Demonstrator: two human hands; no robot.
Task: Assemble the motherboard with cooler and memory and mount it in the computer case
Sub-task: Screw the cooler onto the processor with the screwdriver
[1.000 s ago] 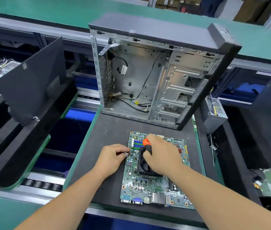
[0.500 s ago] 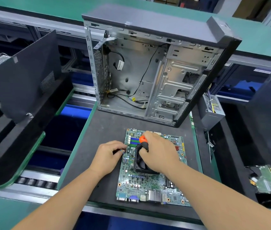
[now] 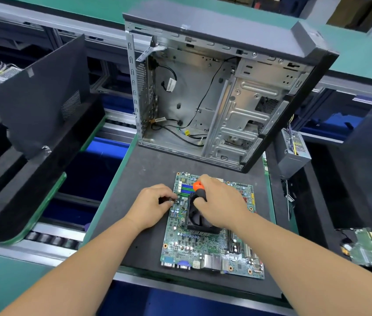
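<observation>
Green conveyor line all round; your work sits on a dark mat on the desk (image 3: 148, 169). Motherboard (image 3: 203, 247) lies flat on the mat, ports toward you. Cooler (image 3: 197, 221) is seated on the board near its middle, black fan up. Your right hand (image 3: 221, 201) wraps a screwdriver (image 3: 199, 190) with an orange and black handle, fingers curled round it, tip hidden at the cooler's far left corner. Your left hand (image 3: 152, 204) rests at the board's left edge, fingers curled and pinching something small and metallic; likely a screw, too small to be sure. Computer case (image 3: 226, 92) stands open behind the board, well apart from it, with loose cables inside and no board mounted.

Judgement: you're at fastening the cooler. Memory slots (image 3: 186, 189) beside the screwdriver look unfilled, though partly covered. Left to do: finish the cooler screws, seat memory, mount the board in the case.
</observation>
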